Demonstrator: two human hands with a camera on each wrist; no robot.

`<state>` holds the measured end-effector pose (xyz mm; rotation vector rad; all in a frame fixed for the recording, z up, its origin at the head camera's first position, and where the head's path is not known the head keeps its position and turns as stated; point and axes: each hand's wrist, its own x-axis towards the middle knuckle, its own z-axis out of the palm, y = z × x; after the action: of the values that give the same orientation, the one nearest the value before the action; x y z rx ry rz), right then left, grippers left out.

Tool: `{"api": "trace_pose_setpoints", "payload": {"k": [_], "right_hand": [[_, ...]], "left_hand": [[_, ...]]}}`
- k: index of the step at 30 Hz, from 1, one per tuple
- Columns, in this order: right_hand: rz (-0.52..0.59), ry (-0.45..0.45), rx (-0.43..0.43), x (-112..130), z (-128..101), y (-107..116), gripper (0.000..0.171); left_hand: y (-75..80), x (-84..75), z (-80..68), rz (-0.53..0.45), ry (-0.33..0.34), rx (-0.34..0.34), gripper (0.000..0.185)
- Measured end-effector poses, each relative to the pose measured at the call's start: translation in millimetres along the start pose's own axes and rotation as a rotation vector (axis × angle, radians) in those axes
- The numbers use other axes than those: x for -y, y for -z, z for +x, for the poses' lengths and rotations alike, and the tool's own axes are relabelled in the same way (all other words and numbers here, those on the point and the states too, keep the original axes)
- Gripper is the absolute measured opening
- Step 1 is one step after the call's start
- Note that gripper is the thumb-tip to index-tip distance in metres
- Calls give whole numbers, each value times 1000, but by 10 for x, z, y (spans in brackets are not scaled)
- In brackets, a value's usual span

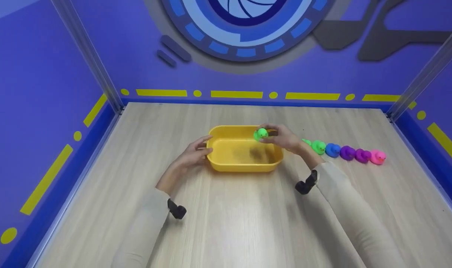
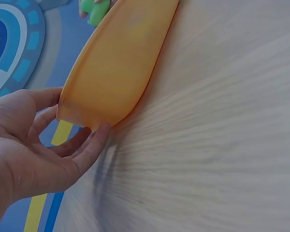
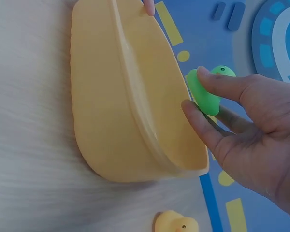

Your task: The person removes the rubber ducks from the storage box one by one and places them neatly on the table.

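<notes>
A yellow plastic basin [image 1: 244,167] stands on the table, its inside showing only a dark shadow. My left hand [image 1: 192,154] grips the basin's left end, and in the right wrist view one fingertip shows inside the rim. Over the right part of the basin, my right hand [image 1: 283,137] pinches a green rubber duck [image 1: 262,134] between thumb and fingers. The right wrist view shows this duck [image 3: 205,94] above the rim, clear of the basin wall.
Right of the basin runs a row of rubber ducks: green [image 1: 318,147], blue [image 1: 333,150], two purple [image 1: 347,152] and pink [image 1: 378,157]. Another green one is partly behind my right wrist. A yellow duck [image 3: 175,222] shows in the right wrist view. Blue-purple panels [image 1: 136,74] enclose the table.
</notes>
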<state>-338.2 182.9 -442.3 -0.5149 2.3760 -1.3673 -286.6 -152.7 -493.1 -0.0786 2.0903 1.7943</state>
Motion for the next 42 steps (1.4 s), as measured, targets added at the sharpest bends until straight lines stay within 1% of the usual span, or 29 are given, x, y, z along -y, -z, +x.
{"api": "trace_pose_setpoints", "payload": {"k": [4,7,10,14,17,23,28,30,34,36,42], "right_hand": [[-31,-1,-57,-20,-34,72,45],[-36,-7,-82,-40,-60,123,47],[-22,-15,-88,-66,-101,176,48],[-23,-7,-97,-117,-160,253,46],[-39,-6,-110,-168,-199,307,46],[-51,-44,-131,-273,-274,442,49],[-31,-45,-150,-325,-339,558,50],[-35,-40,-153,-300,-381,597,51],[-63,-40,-164,-338,-444,661,51],[-64,-46,-176,-394,-470,697,50],[-73,-38,-202,-463,-555,802,50]], "left_hand": [[-3,-2,12,-13,11,30,60],[1,0,11,-29,18,53,64],[7,20,12,-58,-3,93,67],[18,69,19,-112,-49,149,70],[28,107,23,-150,-50,162,70],[36,122,40,-188,-41,162,69],[42,126,67,-207,-43,158,70],[41,118,80,-213,-44,157,69],[32,106,74,-212,-37,150,69],[27,104,67,-198,-35,142,69],[34,103,70,-168,-44,122,70]]}}
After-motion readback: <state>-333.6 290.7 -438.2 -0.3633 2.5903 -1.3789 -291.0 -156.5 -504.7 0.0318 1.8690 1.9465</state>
